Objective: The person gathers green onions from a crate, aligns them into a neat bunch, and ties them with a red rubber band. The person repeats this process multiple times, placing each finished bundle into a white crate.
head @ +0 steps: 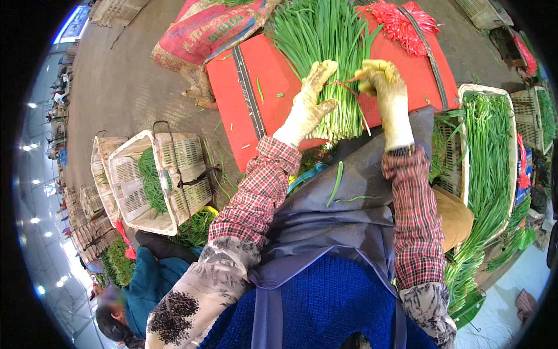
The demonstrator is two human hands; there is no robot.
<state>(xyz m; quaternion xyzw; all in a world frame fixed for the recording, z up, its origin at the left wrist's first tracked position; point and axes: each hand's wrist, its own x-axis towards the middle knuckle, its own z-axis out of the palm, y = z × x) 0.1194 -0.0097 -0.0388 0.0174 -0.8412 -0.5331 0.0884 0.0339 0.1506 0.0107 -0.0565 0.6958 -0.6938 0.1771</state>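
Note:
A large bunch of green Chinese chives lies on a red board, its pale stem ends towards me. My left hand, in a soiled pale glove, rests on the left side of the stems with its thumb over them. My right hand, gloved too and slightly blurred, is just right of the bunch, its fingers closed on the end of a thin red tie that crosses the stems. Whether the tie goes all the way round underneath is hidden. A heap of red plastic ties lies at the board's upper right, partly under a dark strap.
A pink woven sack lies beyond the board's left side. White plastic crates stand at left, with some greens inside. At right, a long crate is full of chives. Another person is at lower left.

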